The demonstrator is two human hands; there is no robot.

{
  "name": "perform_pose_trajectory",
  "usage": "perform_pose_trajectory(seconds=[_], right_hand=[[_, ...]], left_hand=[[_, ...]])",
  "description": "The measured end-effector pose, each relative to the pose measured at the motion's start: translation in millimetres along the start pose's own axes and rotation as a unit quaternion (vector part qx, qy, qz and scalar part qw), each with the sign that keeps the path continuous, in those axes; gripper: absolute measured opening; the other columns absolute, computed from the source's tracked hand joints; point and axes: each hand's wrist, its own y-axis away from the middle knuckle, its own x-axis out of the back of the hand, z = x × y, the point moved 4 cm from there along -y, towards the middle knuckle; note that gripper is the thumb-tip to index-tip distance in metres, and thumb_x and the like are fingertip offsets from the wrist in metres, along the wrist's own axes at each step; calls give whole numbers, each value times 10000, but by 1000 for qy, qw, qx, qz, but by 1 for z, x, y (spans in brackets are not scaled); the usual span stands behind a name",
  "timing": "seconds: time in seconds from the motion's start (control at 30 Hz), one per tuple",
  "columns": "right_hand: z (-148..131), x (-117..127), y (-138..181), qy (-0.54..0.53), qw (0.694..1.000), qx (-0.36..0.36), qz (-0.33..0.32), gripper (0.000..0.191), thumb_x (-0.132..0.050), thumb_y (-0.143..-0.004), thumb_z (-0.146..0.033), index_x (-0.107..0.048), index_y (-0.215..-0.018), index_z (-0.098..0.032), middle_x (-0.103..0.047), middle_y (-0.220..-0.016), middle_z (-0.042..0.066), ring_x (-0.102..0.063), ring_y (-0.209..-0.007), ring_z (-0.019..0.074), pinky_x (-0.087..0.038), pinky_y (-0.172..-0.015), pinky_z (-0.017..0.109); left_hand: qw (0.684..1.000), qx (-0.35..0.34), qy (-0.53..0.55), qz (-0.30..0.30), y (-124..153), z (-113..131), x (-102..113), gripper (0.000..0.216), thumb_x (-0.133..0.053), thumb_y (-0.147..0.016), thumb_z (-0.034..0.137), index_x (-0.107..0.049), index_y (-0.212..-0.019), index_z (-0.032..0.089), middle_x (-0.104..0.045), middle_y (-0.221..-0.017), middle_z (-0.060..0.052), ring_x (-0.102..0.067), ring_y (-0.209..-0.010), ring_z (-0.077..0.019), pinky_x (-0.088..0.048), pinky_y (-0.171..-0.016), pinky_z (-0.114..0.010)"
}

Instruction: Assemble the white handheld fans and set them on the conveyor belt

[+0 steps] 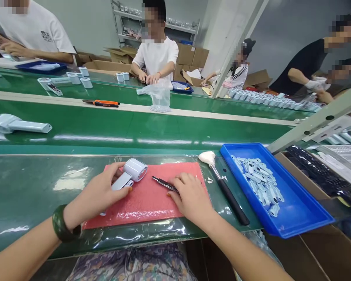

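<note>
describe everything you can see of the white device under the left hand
The white device looks like pale, glossy plastic: a stubby cylindrical head at the upper right and a flat handle running down-left. It lies tilted on the red mat, head pointing away from the person. The left hand rests over the handle, fingers curled on it, hiding its lower end. The tweezers lie just to its right, apart from it.

Red mat (pixel 152 203); blue tray (pixel 298 218); green belt (pixel 163 128); pale grey device (pixel 131 173); dark green bangle (pixel 61 226).

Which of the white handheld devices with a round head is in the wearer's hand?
The device on the red mat, gripped by the left hand. The similar device at far left lies untouched on the green belt.
</note>
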Motion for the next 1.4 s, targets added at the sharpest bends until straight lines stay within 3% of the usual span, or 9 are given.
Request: perform_pose_trajectory(seconds=[0.17, 0.33, 0.43, 0.6, 0.77, 0.93, 1.1, 1.23, 1.4], right_hand=[[6, 3, 3, 17, 1000, -7, 12, 104, -721, -944, -238, -701, -1037, -195, -647, -1056, 73, -611, -989, 299, -489, -856, 462], [15, 4, -1, 13, 999, -36, 5, 163, -533, -1028, -151, -694, -1034, -174, -692, -1024, 76, -652, -933, 273, -483, -839, 427], [20, 7, 0, -33, 998, -34, 33, 105, -616, -1006, -197, -685, -1082, -175, -691, -1058, 70, -656, -975, 263, -490, -849, 403], [23, 6, 13, -58, 996, 11, 63, 189, -796, -869, -228, -683, -1017, -192, -655, -1055, 63, -626, -1006, 272, -490, -864, 407], [33, 4, 19, -137, 986, -4, 96, 154, -545, -968, -242, -690, -926, -213, -682, -943, 50, -637, -880, 250, -479, -801, 410], [41, 25, 15, -399, 902, -99, 130, 232, -731, -780, -444, -706, -787, -214, -698, -800, 30, -645, -722, 197, -500, -642, 304], [30, 46, 5, -541, 827, -96, 118, 289, -895, -615, -359, -714, -766, -192, -699, -753, 36, -608, -605, 150, -509, -564, 255], [24, 45, -9, -627, 752, -84, 186, 394, -946, -605, -373, -711, -866, -193, -653, -703, 5, -554, -575, 124, -461, -505, 216], [6, 45, -34, -686, 673, -40, 273, 393, -860, -769, -476, -586, -832, -202, -624, -784, -9, -577, -710, 118, -504, -661, 232]], left_hand=[[972, -101, -204, 61, 5, 2, 14, 638, -467, -826, 603, -604, -1312, 211, -701, -1107, -125, -641, -1014, -385, -539, -875, -519], [952, -132, -242, 129, 20, -22, 19, 612, -286, -987, 646, -597, -1323, 241, -682, -1184, -117, -668, -1030, -351, -554, -804, -461], [942, -148, -255, 159, 23, -33, 22, 621, -225, -1020, 633, -614, -1307, 243, -679, -1134, -110, -667, -1025, -342, -558, -817, -455], [929, -165, -294, 150, 17, -35, 19, 703, -228, -998, 683, -591, -1341, 189, -637, -1128, -139, -648, -1008, -360, -560, -852, -480], [952, -132, -253, 115, 15, -26, 20, 610, -320, -957, 598, -585, -1293, 163, -664, -1055, -141, -666, -907, -341, -539, -777, -450], [988, -101, -85, 74, 17, -1, 19, 490, -491, -896, 623, -643, -1150, 232, -727, -1026, -44, -669, -817, -247, -506, -718, -348], [986, -147, -72, 18, 17, 15, -12, 404, -492, -923, 539, -704, -1113, 253, -720, -1035, -36, -662, -903, -235, -514, -793, -346], [971, -186, -125, 82, 21, 10, -18, 438, -468, -958, 570, -706, -1127, 243, -684, -1012, -57, -641, -918, -258, -508, -795, -375], [977, -177, -70, 96, 23, 7, -19, 402, -512, -954, 559, -694, -1075, 222, -673, -966, -47, -634, -872, -228, -505, -757, -344]])
